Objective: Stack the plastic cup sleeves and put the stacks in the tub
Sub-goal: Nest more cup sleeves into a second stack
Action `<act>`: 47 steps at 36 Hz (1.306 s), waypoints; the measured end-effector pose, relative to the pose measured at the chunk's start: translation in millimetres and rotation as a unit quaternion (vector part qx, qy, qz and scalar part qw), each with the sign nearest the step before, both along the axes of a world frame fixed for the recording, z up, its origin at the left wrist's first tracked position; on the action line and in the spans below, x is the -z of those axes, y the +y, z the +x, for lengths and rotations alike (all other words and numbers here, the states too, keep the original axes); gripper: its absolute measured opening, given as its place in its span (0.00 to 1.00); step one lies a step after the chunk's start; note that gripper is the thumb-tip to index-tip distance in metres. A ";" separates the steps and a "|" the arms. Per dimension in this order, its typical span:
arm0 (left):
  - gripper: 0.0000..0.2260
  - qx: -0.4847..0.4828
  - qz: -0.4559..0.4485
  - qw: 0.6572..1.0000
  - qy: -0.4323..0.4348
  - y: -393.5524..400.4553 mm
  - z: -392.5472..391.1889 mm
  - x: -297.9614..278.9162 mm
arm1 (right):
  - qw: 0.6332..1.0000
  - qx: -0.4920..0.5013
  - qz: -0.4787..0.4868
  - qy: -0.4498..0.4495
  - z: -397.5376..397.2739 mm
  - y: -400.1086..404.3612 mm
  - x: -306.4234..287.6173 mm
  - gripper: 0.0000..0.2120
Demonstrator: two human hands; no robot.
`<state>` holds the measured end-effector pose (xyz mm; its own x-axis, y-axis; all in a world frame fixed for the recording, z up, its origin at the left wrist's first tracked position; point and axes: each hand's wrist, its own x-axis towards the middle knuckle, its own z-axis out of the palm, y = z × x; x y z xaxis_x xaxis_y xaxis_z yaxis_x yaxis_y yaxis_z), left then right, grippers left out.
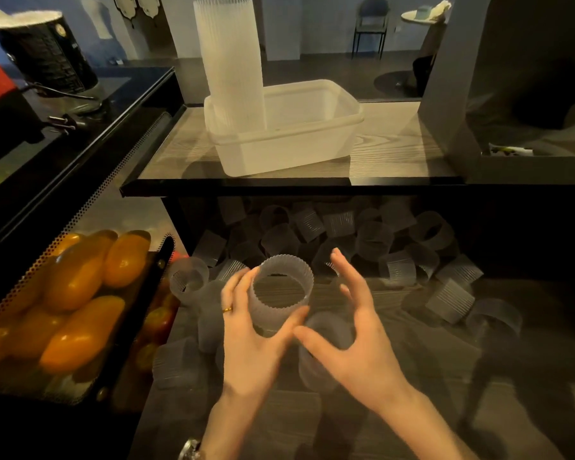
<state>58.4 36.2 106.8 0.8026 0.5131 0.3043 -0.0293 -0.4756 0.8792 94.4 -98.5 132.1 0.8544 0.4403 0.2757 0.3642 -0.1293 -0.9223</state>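
- At the far left a mesh basket holds orange fruits; it stands beside the lower tabletop and takes no part in the task.
- The left hand grips one ribbed cup sleeve. Its fingers curl around the left wall and its thumb lies across the front. The sleeve stands upright, its open mouth facing up toward the camera, so its axis is about vertical.
- Just to the right and lower, a second sleeve sits between the two hands, blurred. I cannot tell if the right hand touches it.
- The right hand is open, fingers spread and lightly bent, holding nothing that I can see. It is the nearer hand to the second sleeve, which lies under its palm side.
- Behind both hands many loose sleeves lie in a pile, on their sides in different directions, under the upper shelf.
- On that shelf, ahead of and above the hands, stands the tub. A tall stack of sleeves is already upright in its left end; the right part looks free.
- My judgement: the next move is bringing the second sleeve onto the held one, with the axes in line.
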 end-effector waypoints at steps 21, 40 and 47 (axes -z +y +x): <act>0.36 0.210 -0.110 0.966 0.105 -36.4 -14.2 40.8 | 0.988 -0.021 -0.052 0.146 -1.9 -52.8 50.1 0.34; 0.31 0.190 -0.207 0.945 0.169 -37.5 -10.3 72.9 | 0.970 -0.023 -0.105 0.217 2.7 -33.2 89.2 0.31; 0.38 0.206 -0.211 0.942 0.163 -44.7 -4.4 68.6 | 0.971 -0.009 -0.107 0.213 7.4 -39.1 91.0 0.28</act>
<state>53.9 -8.5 38.2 0.9752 0.1588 -0.1540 0.1694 -0.0887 0.9816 101.8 -137.6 41.1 0.8620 0.4651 -0.2015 -0.0410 -0.3323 -0.9423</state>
